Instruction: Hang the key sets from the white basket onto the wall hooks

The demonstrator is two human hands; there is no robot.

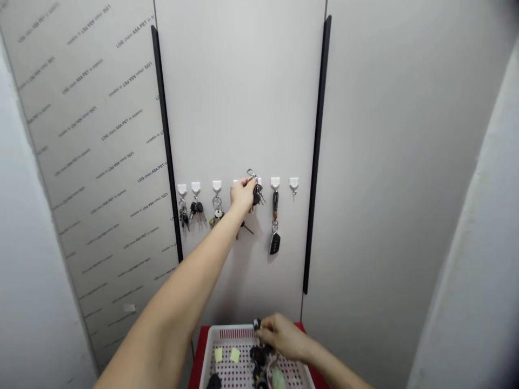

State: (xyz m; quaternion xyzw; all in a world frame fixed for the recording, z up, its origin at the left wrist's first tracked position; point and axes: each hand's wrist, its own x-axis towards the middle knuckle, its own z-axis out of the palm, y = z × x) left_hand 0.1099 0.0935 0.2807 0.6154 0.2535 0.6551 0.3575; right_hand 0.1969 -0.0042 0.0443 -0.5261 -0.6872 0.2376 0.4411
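Observation:
My left hand (242, 193) is raised to the white cabinet door and is closed on a bunch of keys (257, 193) with a metal clip, held right at one of the white hooks (258, 181). Several white hooks run in a row across the door. Key bunches (196, 209) hang on the left ones, a car key fob on a strap (274, 237) hangs to the right of my hand, and the far-right hook (293, 184) is bare. Low down, my right hand (279, 335) is closed on a small dark key item (257, 324) over a white perforated basket (227, 335).
The basket stands on a red surface (194, 367) and holds more dark keys (259, 362) and two yellow tags (227, 355). Black vertical handles (164, 140) (317, 151) edge the door. A film-covered panel (89, 151) is at left, white walls on both sides.

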